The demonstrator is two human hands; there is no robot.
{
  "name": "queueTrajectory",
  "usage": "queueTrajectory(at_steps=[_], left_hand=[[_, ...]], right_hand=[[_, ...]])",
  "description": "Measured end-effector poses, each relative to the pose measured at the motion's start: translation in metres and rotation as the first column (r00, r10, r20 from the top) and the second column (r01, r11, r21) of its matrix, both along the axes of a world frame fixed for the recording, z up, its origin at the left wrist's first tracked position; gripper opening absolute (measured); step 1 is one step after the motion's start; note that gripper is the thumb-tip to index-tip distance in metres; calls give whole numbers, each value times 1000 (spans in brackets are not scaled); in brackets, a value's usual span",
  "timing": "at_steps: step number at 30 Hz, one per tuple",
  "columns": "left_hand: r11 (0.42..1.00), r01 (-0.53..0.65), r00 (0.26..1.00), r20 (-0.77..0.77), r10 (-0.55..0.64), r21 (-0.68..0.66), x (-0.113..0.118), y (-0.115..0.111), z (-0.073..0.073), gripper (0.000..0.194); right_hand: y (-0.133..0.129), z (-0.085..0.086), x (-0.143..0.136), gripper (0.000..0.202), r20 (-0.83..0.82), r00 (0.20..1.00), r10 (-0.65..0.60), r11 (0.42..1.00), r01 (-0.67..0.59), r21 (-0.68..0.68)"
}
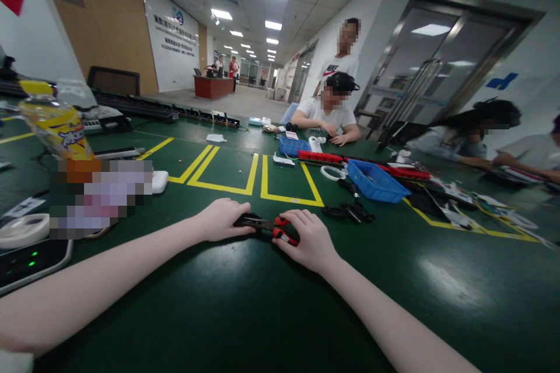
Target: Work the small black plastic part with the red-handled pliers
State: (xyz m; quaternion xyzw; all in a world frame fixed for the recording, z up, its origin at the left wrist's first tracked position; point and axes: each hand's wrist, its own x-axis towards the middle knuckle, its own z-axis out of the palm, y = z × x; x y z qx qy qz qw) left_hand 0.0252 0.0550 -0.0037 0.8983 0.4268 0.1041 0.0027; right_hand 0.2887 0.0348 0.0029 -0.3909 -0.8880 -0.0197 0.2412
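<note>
Pliers with red and black handles (286,235) are in my right hand (310,239), whose fingers wrap round the grips. Their metal jaws (262,224) point left toward my left hand (225,218). That hand is closed on a small black piece (242,220) lying against the jaws; its kind is too small to make out. Both hands are just above the dark green tabletop (245,303), in the middle of the view. Behind them, yellow tape (289,200) marks rectangles on the table.
To the right are a blue bin (378,182), black parts (350,212) and a white ring (333,172). A drink bottle (56,128), a white tape roll (24,232) and a device with green lights (32,262) are left. A seated person (328,113) works across the table.
</note>
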Motion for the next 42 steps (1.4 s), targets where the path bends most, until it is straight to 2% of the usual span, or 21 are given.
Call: queueTrajectory(at_steps=[11,18,25,42], left_hand=[[999,16,998,60,-14,-43,-3,-1,-1,35],[1000,16,995,99,-16,1,-5,1,-7,60],[998,53,994,97,-51,-20,-5,4,-8,50],[1000,16,998,53,-16,2,-3,1,-5,52]], right_hand=[[1,-1,1,42,-16,1000,6,1000,-6,-11],[1,-3,1,40,-25,1000,-1,1000,0,-4],[1,-2,1,38,-13,1000,1,1000,-1,-4],[-1,-1,1,43,24,999,-27,999,27,-17]])
